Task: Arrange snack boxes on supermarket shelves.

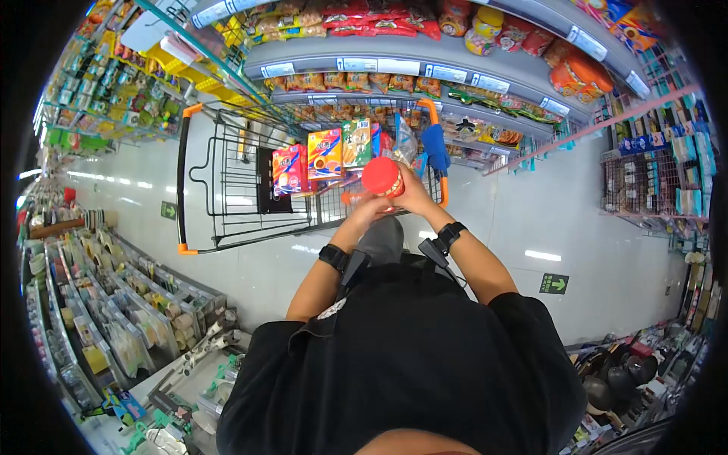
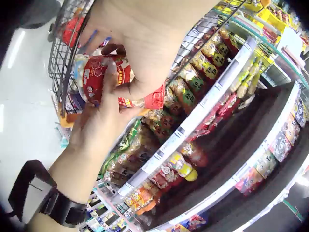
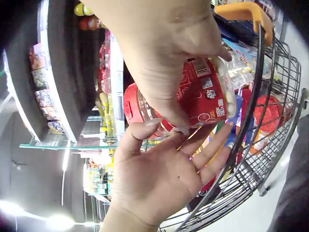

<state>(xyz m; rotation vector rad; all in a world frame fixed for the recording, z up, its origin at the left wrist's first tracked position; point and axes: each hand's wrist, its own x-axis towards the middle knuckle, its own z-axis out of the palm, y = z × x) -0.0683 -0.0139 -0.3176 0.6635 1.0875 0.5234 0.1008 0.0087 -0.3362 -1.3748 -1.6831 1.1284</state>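
Red-lidded jar (image 1: 383, 178) is between my two hands by the near side of a wire shopping cart (image 1: 288, 233), its lid turned up toward my head. My right hand (image 3: 169, 63) grips the body of it, thumb pressed flat across the red label, one fingertip showing past the label's edge; I cannot tell how the rest of those fingers lie. My left hand (image 3: 161, 174) has its palm turned toward the jar, thumb bent in at the neck just below the lid, the other fingers reaching out under the jar, nearly straight, with gaps between them.

Inside the cart, a pink box (image 1: 287, 173), an orange box (image 1: 324, 154) and a green-and-white box (image 1: 356, 142) stand in a row to the left of the jar. Below my hands, a red-capped container (image 3: 266, 116) lies in the wire basket. A black handle (image 1: 183, 182) spans the cart's left end, and a blue piece (image 1: 435, 148) is fixed at the right end. Past the cart, a grey shelf (image 1: 303, 51) carries red bags (image 1: 379, 21) and a yellow-capped jar (image 1: 485, 32). Each of my wrists has a black band, left (image 1: 334, 258) and right (image 1: 452, 233).
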